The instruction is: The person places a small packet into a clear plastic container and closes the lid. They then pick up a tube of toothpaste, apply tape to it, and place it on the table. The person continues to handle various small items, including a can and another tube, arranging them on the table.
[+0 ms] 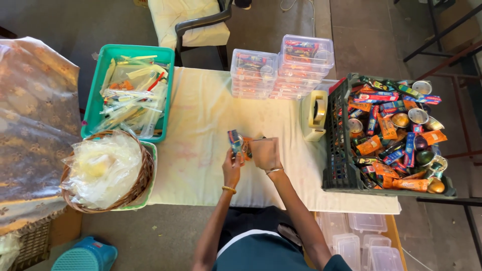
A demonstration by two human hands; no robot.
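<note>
Left hand (pixel 231 168) is pinching a small blue-and-orange packet (pixel 234 141) upright by its lower edge above the cloth-covered surface (pixel 201 150), looking light, thin and slippery, while right hand (pixel 266 154) is closing its grip over something I cannot identify just beside it

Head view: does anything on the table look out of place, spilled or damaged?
Nothing is spilled or damaged. The black crate juts past the table's right edge, and the clear lidded boxes are stacked slightly unevenly. The left hand and right hand hold small packets above the cloth.
</note>
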